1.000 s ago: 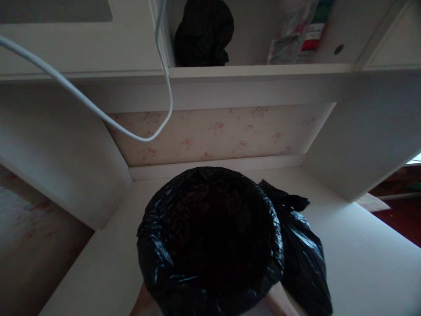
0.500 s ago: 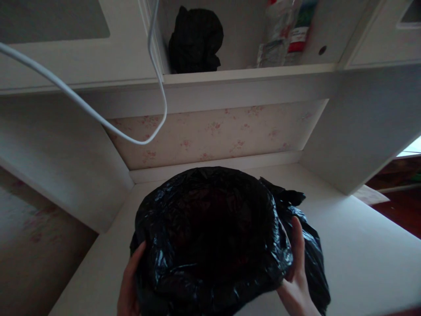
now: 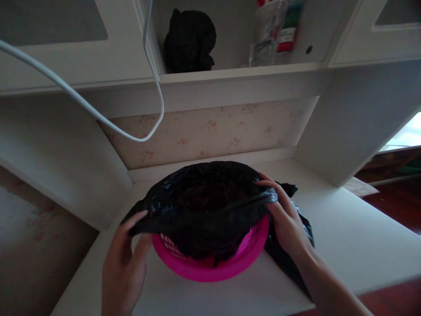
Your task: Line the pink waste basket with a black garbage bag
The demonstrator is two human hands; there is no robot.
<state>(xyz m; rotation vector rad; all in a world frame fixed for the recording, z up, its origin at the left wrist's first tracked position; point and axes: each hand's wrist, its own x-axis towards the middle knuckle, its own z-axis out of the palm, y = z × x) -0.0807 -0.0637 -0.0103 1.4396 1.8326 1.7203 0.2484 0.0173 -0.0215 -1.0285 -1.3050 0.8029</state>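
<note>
A black garbage bag [image 3: 210,224] hangs with its mouth spread wide, its lower part down inside a pink perforated basket [image 3: 210,273]. My left hand [image 3: 126,259] pinches the bag's edge at the left, thumb below and fingers on top. At the right, my right hand [image 3: 286,219] grips the opposite edge. The near side of the bag's rim is stretched between both hands, lifted above the basket's near rim. Beside the basket on the right lies more black plastic [image 3: 289,263], partly behind my right forearm.
The basket stands on a white desktop [image 3: 355,245]. Overhead, a shelf holds a crumpled black bundle [image 3: 190,41], a clear plastic container [image 3: 268,35] and a red-and-green package [image 3: 288,30]. A white cable [image 3: 82,103] loops down in front, at the upper left.
The bag's near edge has been pulled up off the basket, exposing the pink rim. Both hands have moved from the basket's sides up to the bag's edge.
</note>
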